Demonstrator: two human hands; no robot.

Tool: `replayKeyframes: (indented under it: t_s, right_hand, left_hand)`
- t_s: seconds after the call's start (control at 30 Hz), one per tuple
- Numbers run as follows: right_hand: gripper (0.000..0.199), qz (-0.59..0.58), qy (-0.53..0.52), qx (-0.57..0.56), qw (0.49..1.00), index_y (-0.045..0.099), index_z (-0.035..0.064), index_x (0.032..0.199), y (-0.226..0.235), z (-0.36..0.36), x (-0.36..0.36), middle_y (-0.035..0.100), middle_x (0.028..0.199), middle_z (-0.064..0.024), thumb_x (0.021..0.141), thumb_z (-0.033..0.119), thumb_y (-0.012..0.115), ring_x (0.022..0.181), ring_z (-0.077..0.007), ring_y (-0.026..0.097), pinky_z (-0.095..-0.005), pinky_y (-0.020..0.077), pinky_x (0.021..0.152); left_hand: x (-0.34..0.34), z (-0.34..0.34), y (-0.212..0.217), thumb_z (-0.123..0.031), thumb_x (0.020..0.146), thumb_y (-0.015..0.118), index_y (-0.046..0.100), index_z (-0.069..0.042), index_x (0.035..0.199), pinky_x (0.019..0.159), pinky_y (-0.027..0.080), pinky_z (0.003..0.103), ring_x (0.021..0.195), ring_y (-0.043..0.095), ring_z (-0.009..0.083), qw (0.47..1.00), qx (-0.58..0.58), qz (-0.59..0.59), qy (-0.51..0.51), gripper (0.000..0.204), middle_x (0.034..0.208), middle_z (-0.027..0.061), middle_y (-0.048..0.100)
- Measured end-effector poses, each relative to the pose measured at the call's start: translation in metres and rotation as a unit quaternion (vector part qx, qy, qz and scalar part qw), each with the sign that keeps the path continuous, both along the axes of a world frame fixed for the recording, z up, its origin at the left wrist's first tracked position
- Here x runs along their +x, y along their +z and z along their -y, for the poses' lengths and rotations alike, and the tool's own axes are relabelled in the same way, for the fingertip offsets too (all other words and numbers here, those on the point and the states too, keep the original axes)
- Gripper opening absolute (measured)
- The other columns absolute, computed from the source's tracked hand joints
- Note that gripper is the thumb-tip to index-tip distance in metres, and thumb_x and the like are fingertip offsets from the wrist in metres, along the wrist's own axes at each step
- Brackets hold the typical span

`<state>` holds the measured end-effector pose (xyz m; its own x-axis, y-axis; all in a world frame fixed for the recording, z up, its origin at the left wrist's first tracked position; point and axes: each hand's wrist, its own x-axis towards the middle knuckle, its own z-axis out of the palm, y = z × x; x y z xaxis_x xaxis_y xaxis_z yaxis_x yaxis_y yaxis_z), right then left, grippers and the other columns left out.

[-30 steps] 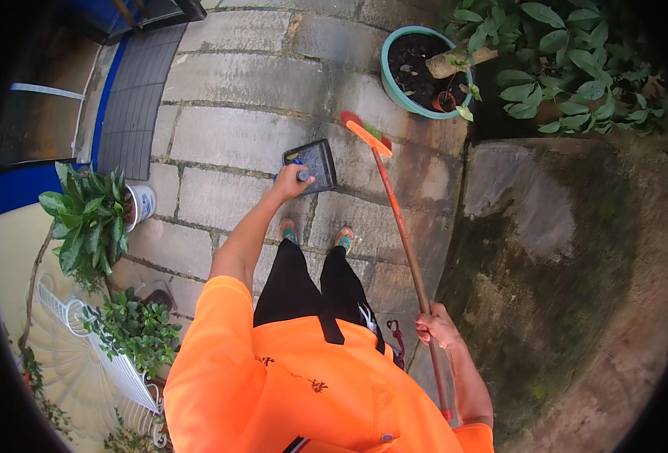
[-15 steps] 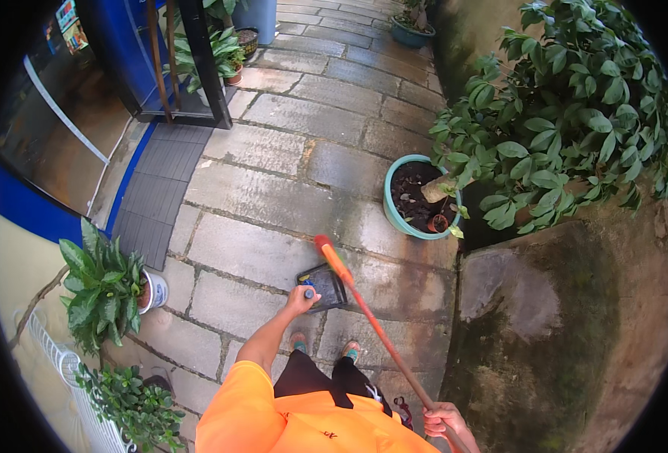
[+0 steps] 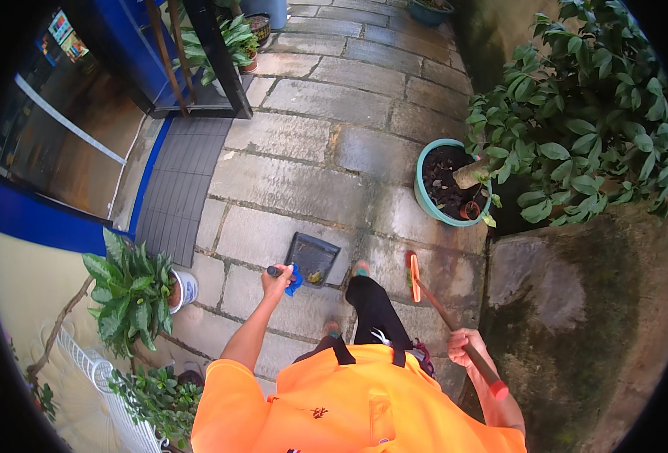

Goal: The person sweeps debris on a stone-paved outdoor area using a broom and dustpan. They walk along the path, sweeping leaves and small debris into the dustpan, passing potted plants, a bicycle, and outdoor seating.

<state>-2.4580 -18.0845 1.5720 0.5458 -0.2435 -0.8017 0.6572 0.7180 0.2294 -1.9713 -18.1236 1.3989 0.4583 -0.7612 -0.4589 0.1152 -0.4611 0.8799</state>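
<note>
My left hand (image 3: 277, 281) is closed round the dark handle of a dustpan, with something blue next to my fingers. The black dustpan pan (image 3: 311, 258) is ahead of that hand, over the paving, with a little greenish-brown debris inside. On my right side, my right hand (image 3: 466, 344) grips the reddish-brown stick of a broom near its red end cap. The broom's orange head (image 3: 415, 277) points away from me, low over the stones to the right of my forward foot. Its bristles show only as a thin reddish edge.
A teal pot (image 3: 424, 187) with a leafy tree stands ahead right beside a mossy wall. Left are a white pot (image 3: 185, 291) with a broad-leaved plant, a grey mat (image 3: 175, 181) and a glass door. A white metal rack (image 3: 100, 370) is near left.
The broom head has dropped down and right, away from the dustpan, and my right hand has risen. The dustpan has turned, so its inside now shows. One foot has stepped forward.
</note>
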Motion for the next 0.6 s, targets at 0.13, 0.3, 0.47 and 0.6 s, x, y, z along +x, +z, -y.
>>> replayKeyframes:
  t_s: [0.13, 0.3, 0.47, 0.6]
  right_hand:
    - [0.031, -0.020, 0.052, -0.002, 0.998, 0.035, 0.0169, 0.054, 0.008, 0.088, 0.038, 0.038, 0.048, 0.0093, 0.084, 0.010, 0.040, 0.037, -0.0025, 0.037, -0.0209, 0.0292, 0.036]
    - [0.030, 0.070, 0.041, -0.033, 0.996, 0.033, 0.0167, 0.055, 0.017, 0.219, 0.053, 0.036, 0.050, 0.0097, 0.082, 0.008, 0.042, 0.038, -0.0016, 0.038, -0.0190, 0.0243, 0.032]
    - [0.019, 0.157, -0.001, -0.117, 0.981, 0.038, 0.0125, 0.065, 0.021, 0.337, 0.064, 0.036, 0.052, 0.0099, 0.083, 0.007, 0.043, 0.038, -0.0003, 0.037, -0.0192, 0.0243, 0.032]
    - [0.008, 0.103, 0.026, -0.146, 0.984, 0.045, 0.0069, 0.076, 0.026, 0.429, 0.090, 0.038, 0.054, 0.0083, 0.084, 0.007, 0.046, 0.037, -0.0032, 0.033, -0.0226, 0.0273, 0.036]
  left_hand:
    - [0.026, 0.036, -0.013, -0.017, 0.075, 0.072, 0.057, -0.005, 0.076, 0.042, 0.043, 0.022, 0.048, 0.056, 0.0103, 0.997, 0.021, 0.022, 0.073, 0.019, 0.064, 0.0059, 0.061]
    - [0.070, 0.101, -0.010, -0.015, 0.075, 0.071, 0.056, -0.004, 0.080, 0.039, 0.045, 0.024, 0.046, 0.056, 0.0127, 0.988, 0.046, 0.050, 0.138, 0.019, 0.069, 0.0081, 0.060]
    - [0.094, 0.194, 0.035, -0.014, 0.077, 0.068, 0.056, -0.002, 0.081, 0.040, 0.047, 0.025, 0.046, 0.056, 0.0142, 0.984, 0.045, 0.079, 0.156, 0.017, 0.069, 0.0090, 0.060]
    - [0.111, 0.263, 0.030, -0.016, 0.077, 0.068, 0.057, -0.001, 0.078, 0.040, 0.048, 0.025, 0.046, 0.057, 0.0153, 0.981, 0.022, 0.083, 0.176, 0.018, 0.069, 0.0105, 0.061]
